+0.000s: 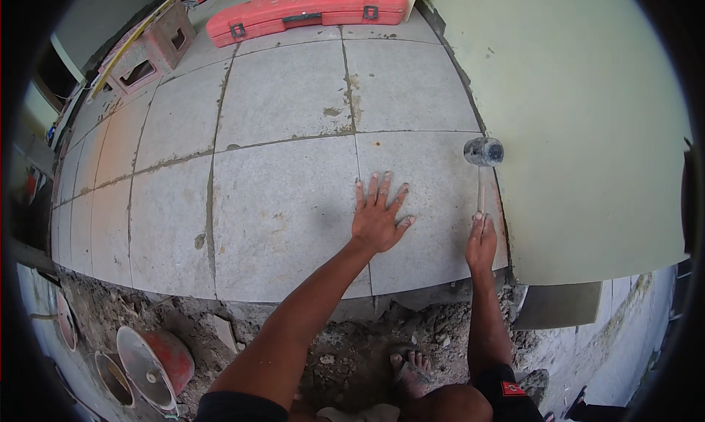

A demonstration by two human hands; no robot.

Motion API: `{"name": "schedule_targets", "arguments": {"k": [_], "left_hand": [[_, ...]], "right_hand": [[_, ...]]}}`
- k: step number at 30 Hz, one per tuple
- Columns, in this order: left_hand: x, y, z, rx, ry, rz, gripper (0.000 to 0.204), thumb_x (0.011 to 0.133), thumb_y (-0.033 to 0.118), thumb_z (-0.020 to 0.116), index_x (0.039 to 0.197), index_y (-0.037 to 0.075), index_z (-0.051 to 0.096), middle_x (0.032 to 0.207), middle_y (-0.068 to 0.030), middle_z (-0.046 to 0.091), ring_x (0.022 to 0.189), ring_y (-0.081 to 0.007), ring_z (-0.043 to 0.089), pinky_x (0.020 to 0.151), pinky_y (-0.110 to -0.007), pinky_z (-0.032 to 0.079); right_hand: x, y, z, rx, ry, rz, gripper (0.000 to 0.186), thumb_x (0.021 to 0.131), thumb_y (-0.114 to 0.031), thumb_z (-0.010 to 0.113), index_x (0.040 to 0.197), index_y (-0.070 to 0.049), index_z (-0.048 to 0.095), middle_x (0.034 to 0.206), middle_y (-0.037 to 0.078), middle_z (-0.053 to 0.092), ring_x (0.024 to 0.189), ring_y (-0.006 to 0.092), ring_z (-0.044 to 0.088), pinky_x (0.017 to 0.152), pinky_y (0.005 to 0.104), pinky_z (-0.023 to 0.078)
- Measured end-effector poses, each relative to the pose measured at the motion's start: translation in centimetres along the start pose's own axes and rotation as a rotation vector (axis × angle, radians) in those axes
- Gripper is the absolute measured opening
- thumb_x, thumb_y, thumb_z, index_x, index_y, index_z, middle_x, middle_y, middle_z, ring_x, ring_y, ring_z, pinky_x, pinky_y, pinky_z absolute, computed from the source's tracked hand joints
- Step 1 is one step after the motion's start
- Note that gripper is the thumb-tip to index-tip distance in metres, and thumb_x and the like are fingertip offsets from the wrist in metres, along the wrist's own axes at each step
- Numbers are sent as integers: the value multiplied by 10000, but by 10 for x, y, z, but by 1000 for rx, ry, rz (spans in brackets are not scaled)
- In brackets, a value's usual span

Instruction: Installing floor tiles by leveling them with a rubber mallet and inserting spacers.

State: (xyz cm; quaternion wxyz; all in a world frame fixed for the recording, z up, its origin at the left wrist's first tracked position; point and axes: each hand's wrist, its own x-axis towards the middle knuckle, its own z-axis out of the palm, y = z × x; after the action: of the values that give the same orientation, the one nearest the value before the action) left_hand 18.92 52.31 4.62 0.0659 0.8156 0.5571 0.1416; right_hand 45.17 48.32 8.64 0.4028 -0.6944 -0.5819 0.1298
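My left hand [378,220] lies with fingers spread on a light grey square tile [424,259], just right of a narrow joint at the fingertips. My right hand [481,242] grips the wooden handle of a rubber mallet [483,152], whose dark, dusty head is above the right part of that tile, beside the pale green wall [580,143]. More tiles [279,84] with uneven, cement-smeared joints surround my left hand.
A long red case [308,15] lies at the back. A pinkish box with openings [143,59] and a yellow strip [121,48] are at upper left. The tiled platform ends in a rough edge above rubble [327,359]. Buckets [150,363] stand at lower left.
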Motion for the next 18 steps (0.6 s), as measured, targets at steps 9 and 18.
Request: {"name": "schedule_targets", "arguments": {"k": [9, 18], "left_hand": [[5, 15, -9, 86, -50, -27, 887, 1004, 747, 395, 1692, 206, 249, 1749, -234, 105, 1616, -459, -1, 1235, -702, -77], [18, 18, 3, 130, -44, -55, 1042, 945, 838, 388, 1693, 132, 223, 1749, -247, 94, 1610, -483, -24, 1223, -717, -85]], "right_hand": [[-27, -4, -11, -32, -134, 176, 388, 1115, -371, 469, 1026, 4, 517, 722, 292, 625, 740, 551, 625, 627, 597, 445], [-21, -19, -14, 72, -147, 160, 357, 1119, -348, 456, 1021, -11, 519, 714, 274, 614, 727, 535, 624, 633, 597, 442]]}}
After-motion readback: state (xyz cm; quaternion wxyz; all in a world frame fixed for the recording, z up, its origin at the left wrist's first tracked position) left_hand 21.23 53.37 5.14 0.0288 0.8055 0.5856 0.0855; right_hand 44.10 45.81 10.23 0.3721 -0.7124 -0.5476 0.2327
